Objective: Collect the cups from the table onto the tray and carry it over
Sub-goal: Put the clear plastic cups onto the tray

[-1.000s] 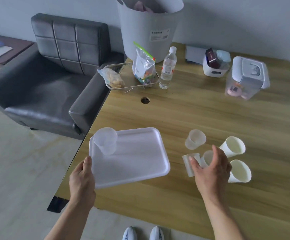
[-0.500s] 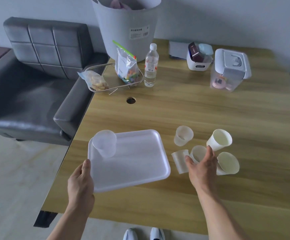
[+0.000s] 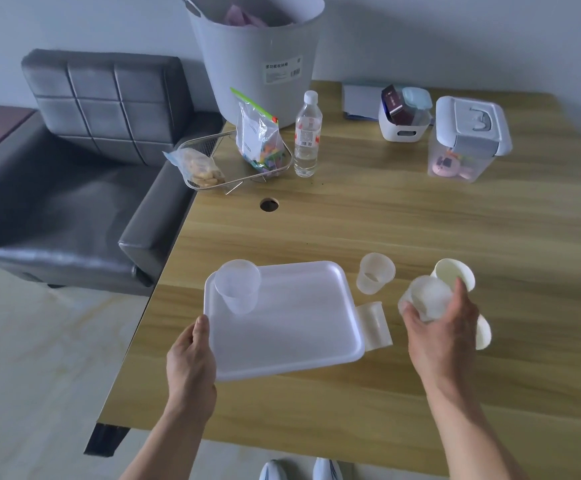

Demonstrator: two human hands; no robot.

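left hand [image 3: 192,358] grips the near left edge of the white tray [image 3: 292,327] on the tabletop [image 3: 420,220]. one clear cup [image 3: 237,286] stands in the tray's far left corner. right of the tray, right hand [image 3: 443,332] clasps a blurred clear cup [image 3: 425,301], half hiding two white cups behind it. flattened cup [image 3: 373,325] partly under the tray's right edge.

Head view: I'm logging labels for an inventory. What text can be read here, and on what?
Grey bin sticker: Chinese characters and a barcode, too blurred to quote.
Water bottle label: print and a barcode, too small to read.
Cups, tray: no text.
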